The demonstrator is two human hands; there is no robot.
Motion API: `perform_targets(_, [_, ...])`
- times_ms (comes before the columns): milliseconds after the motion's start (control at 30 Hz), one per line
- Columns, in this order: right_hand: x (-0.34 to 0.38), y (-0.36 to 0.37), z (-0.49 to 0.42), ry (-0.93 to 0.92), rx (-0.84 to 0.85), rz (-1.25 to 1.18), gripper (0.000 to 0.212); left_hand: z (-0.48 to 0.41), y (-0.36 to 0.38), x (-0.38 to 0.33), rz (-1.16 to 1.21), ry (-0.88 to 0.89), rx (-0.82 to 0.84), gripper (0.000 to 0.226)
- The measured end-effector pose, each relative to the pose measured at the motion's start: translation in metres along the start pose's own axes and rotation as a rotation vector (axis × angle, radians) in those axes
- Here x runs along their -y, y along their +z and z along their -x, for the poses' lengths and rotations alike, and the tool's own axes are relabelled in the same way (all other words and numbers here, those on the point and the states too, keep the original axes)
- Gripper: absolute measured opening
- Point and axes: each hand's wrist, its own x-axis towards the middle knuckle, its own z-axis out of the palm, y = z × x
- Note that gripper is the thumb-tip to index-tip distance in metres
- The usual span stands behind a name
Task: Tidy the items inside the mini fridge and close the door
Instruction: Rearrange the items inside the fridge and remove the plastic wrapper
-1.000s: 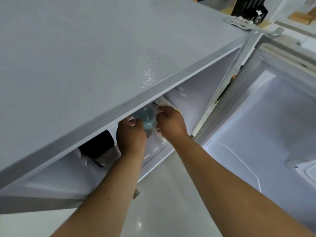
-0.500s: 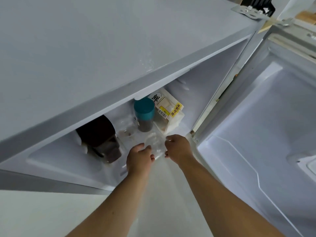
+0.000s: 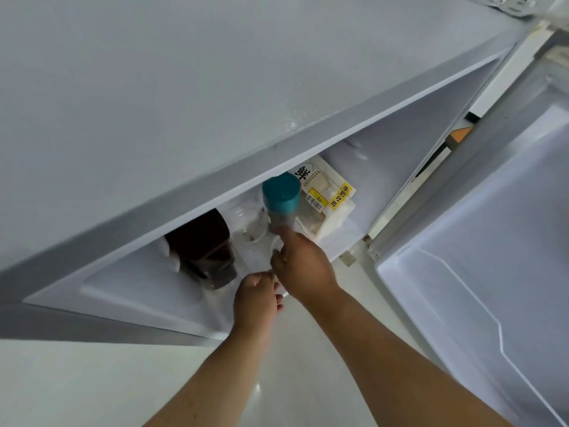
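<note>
Bread bag (image 3: 328, 200) label reads 鲜, 牛奶吐司; teal-capped bottle (image 3: 280, 201) upright. Right hand (image 3: 303, 266) fingertip touches bottle, grasping nothing; left hand (image 3: 257, 300) grip indiscernible.

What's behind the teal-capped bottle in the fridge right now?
Behind the teal-capped bottle stands a bread bag with a yellow label, partly hidden by the bottle. The fridge top hides anything further back.
</note>
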Motion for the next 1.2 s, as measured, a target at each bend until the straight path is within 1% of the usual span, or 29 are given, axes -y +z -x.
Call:
perform_targets(67, [0.019,0.011,-0.015,-0.098,0.137,0.148,0.056,0.001,-0.003,-0.003,0.089,-0.053,-0.023,0.027])
perform_targets(100, [0.024,0.014,-0.020,-0.107,0.183,0.211,0.056,0.002,-0.003,-0.006,0.139,-0.074,-0.029,0.028])
perform_targets(133, [0.027,0.016,-0.025,-0.101,0.208,0.253,0.051,0.003,-0.003,-0.009,0.184,-0.096,-0.027,0.030])
perform_targets(200, [0.030,0.012,-0.030,-0.099,0.198,0.274,0.032,0.004,-0.003,-0.017,0.211,-0.116,-0.016,0.037])
perform_targets(267, [0.029,0.005,-0.025,-0.126,0.104,0.216,0.020,0.006,-0.002,-0.023,0.139,-0.062,0.022,0.036])
perform_targets(333, [0.024,-0.005,-0.011,-0.093,0.006,0.037,0.015,0.012,-0.002,-0.027,0.135,0.001,0.091,0.035])
perform_targets(367, [0.019,-0.009,-0.001,-0.032,-0.026,-0.092,0.012,0.017,-0.002,-0.027,0.143,0.024,0.120,0.044])
perform_targets(400, [0.015,-0.013,0.009,0.066,-0.033,-0.246,0.012,0.020,-0.002,-0.026,0.152,0.051,0.134,0.056])
perform_targets(433, [0.009,-0.017,0.017,0.200,-0.009,-0.430,0.015,0.024,0.000,-0.023,0.153,0.085,0.134,0.068])
perform_targets(500, [-0.001,-0.026,0.027,0.494,0.117,-0.849,0.024,0.032,0.004,-0.021,0.107,0.197,0.110,0.081])
perform_targets(533, [-0.005,-0.030,0.029,0.615,0.193,-1.038,0.029,0.034,0.006,-0.021,0.034,0.283,0.089,0.083])
perform_targets(567, [-0.009,-0.032,0.030,0.703,0.253,-1.141,0.034,0.035,0.008,-0.021,-0.070,0.375,0.058,0.080])
perform_targets(600, [-0.012,-0.032,0.029,0.751,0.289,-1.137,0.038,0.034,0.009,-0.023,-0.185,0.454,0.024,0.076])
perform_targets(633, [-0.014,-0.030,0.027,0.764,0.289,-1.046,0.040,0.032,0.011,-0.026,-0.287,0.506,-0.012,0.072])
perform_targets(667, [-0.015,-0.028,0.025,0.755,0.256,-0.907,0.037,0.029,0.012,-0.029,-0.362,0.531,-0.040,0.070])
perform_targets(733, [-0.016,-0.024,0.021,0.695,0.107,-0.651,0.024,0.021,0.017,-0.034,-0.519,0.560,-0.077,0.069])
perform_targets(800, [-0.016,-0.023,0.018,0.595,0.012,-0.552,0.028,0.013,0.024,-0.041,-0.670,0.612,-0.089,0.066])
perform_targets(833, [-0.016,-0.021,0.016,0.573,0.002,-0.571,0.032,0.010,0.027,-0.044,-0.700,0.636,-0.091,0.065])
perform_targets(900, [-0.017,-0.019,0.011,0.588,0.008,-0.612,0.037,0.005,0.033,-0.050,-0.714,0.663,-0.093,0.065])
perform_targets(967, [-0.022,-0.018,0.008,0.585,0.027,-0.556,0.038,0.000,0.036,-0.051,-0.709,0.658,-0.056,0.066])
perform_targets(1067, [-0.027,-0.018,0.007,0.559,0.080,-0.486,0.038,-0.005,0.035,-0.047,-0.612,0.584,0.002,0.067])
perform_targets(1200, [-0.024,-0.022,0.009,0.502,0.141,-0.365,0.043,0.004,0.030,-0.042,-0.545,0.531,0.002,0.070])
